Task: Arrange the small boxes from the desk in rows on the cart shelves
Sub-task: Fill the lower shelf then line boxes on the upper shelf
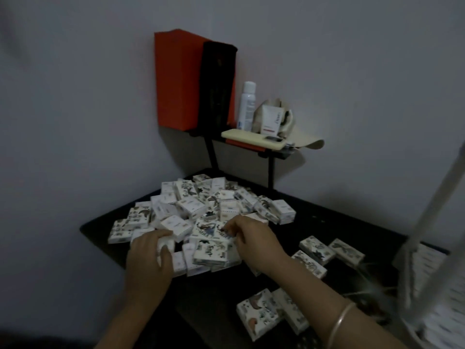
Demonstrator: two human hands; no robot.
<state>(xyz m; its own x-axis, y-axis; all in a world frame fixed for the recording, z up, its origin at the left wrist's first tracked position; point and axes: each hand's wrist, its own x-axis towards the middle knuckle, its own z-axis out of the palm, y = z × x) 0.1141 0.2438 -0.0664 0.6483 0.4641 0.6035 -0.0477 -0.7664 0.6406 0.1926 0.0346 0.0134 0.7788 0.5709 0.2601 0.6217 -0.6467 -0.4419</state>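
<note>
1. Step in hand, as I judge it: picking boxes off the pile of small white printed cardboard boxes (201, 207), centre of frame, on the black desk (339, 222).
2. To do it well: take from the near edge of the pile, not the middle, so nothing slides. Stack the picked boxes flat with faces aligned, and keep the load small enough to carry across to the cart without drops.
3. Left hand (148, 255), lower centre-left: fingers curled round a plain white small box (166, 244) at the near edge of the pile. The grip looks firm.
4. Right hand (254, 238), centre: fingers bent down onto a dinosaur-print box (210, 229) and seeming to pinch its near edge. Thumb hidden and the frame is blurry, so I'm not certain how secure the hold is.
5. Silver bangle (342, 321) on the right wrist, lower right.
6. White metal cart frame (427, 210) at the right edge. Rows of shelved boxes (432, 260) show behind it, blurred.
7. Loose stray boxes (332, 250) lie apart from the pile, right of centre and lower right.
8. Upper centre, on a raised black shelf (276, 153): orange rectangular box (176, 79), white spray bottle (247, 104), phone in cream case (254, 139).
</note>
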